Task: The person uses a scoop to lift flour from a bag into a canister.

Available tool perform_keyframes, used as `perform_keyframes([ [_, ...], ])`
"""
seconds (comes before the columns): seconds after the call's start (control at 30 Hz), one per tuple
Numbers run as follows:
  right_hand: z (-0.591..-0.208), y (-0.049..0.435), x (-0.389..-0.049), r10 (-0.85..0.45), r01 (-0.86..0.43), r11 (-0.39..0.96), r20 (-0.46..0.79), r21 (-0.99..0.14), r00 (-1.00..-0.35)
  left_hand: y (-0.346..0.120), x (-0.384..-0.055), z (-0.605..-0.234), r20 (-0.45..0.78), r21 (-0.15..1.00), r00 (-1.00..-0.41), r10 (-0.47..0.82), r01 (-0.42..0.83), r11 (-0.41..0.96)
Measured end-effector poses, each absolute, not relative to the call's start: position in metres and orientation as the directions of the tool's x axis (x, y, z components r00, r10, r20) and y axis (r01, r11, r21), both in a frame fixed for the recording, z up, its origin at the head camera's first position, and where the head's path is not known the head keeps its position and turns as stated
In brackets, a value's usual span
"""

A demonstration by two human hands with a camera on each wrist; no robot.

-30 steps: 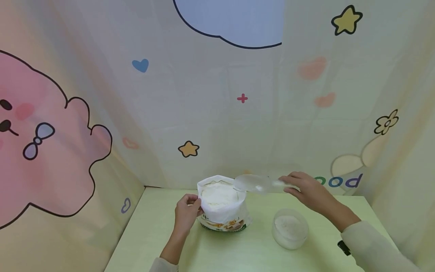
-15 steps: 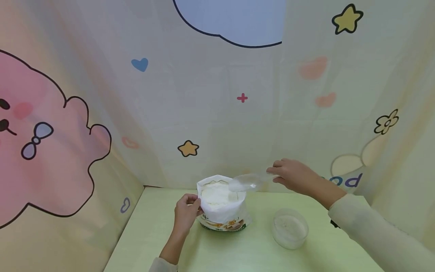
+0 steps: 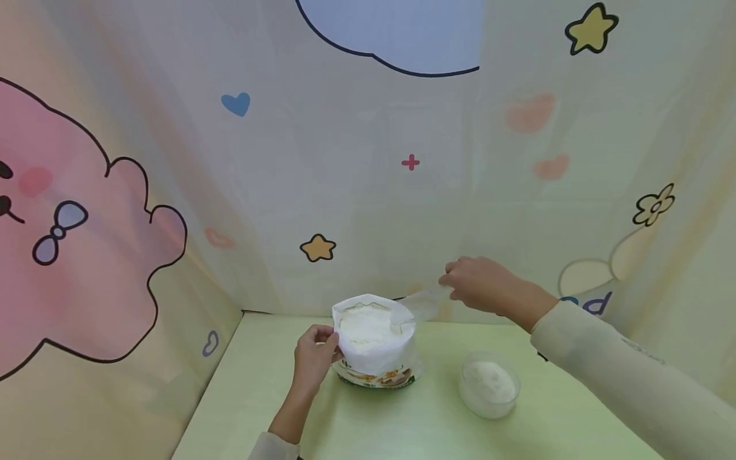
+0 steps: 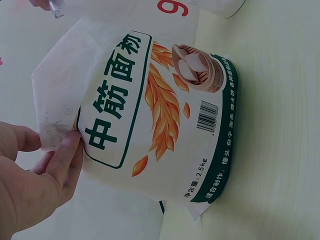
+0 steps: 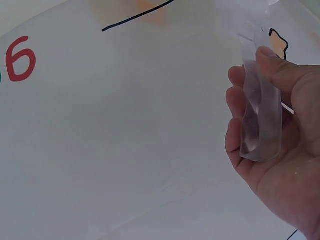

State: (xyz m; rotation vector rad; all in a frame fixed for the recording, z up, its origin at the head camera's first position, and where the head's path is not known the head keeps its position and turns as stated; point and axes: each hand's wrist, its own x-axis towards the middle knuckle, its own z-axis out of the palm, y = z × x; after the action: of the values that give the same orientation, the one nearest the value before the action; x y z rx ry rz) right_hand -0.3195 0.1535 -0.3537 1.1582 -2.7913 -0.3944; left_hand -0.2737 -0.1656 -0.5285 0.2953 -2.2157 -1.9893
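An open bag of flour stands at the back of the table, white flour showing inside its folded-back rim. My left hand pinches the left side of that rim; the left wrist view shows thumb and fingers on the paper edge beside the printed front of the bag. My right hand grips the handle of a clear plastic scoop. The scoop's bowl tilts down over the bag's right rim, its tip inside the opening. To the right, a clear round bowl holds a mound of flour.
The pale green table meets a printed cloth backdrop behind the bag and another cloth side on the left. A small dark object lies partly hidden under the right sleeve.
The right hand has moved left and slightly up, its scoop tipping downward into the bag's opening. The left hand keeps its hold on the rim.
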Motion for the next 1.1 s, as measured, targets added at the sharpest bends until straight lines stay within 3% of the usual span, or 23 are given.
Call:
perform_keyframes([
  [0.57, -0.338, 0.104, -0.313, -0.616, -0.593, 0.71, -0.072, 0.38, -0.784, -0.167, -0.274, -0.525, -0.011, 0.994, -0.969, -0.246, -0.037, 0.103],
  [1.1, -0.363, 0.087, -0.314, -0.575, -0.554, 0.758, -0.049, 0.343, -0.817, -0.166, -0.275, -0.53, -0.009, 0.993, -0.968, -0.249, -0.038, 0.111],
])
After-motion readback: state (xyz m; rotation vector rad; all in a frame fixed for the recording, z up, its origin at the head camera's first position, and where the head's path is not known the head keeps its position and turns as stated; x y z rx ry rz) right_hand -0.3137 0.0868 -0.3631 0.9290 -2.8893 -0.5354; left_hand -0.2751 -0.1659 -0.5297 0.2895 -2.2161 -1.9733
